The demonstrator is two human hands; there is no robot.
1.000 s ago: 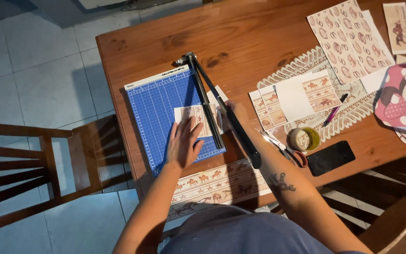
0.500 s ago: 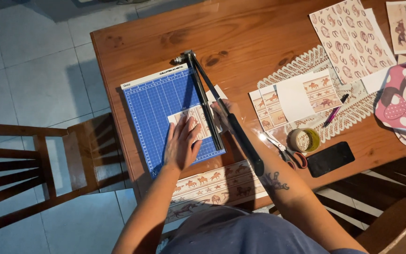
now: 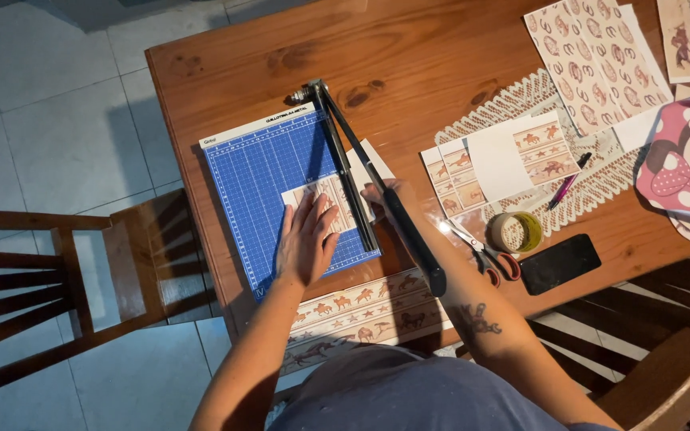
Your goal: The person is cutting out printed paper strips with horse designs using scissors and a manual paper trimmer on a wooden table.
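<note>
The small cream paper card printed with brown figures point(image 3: 319, 199) lay flat on the blue gridded board of the guillotine cutter point(image 3: 265, 183), its right edge under the cutting rail. The left hand point(image 3: 307, 239) pressed it from six o'clock, fingers spread flat and pointing to twelve. The black blade arm point(image 3: 385, 199) ran from eleven to five, just right of the card; the right hand point(image 3: 383, 194) was curled around it. The glossy wooden table point(image 3: 409, 48) bore red-handled scissors point(image 3: 485, 254) at three o'clock.

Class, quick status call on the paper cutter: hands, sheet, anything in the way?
Left hand flat, pressing printed sheet onto blue cutter board. Right hand on raised blade arm. Cut line clear; scissors lie aside.
</note>
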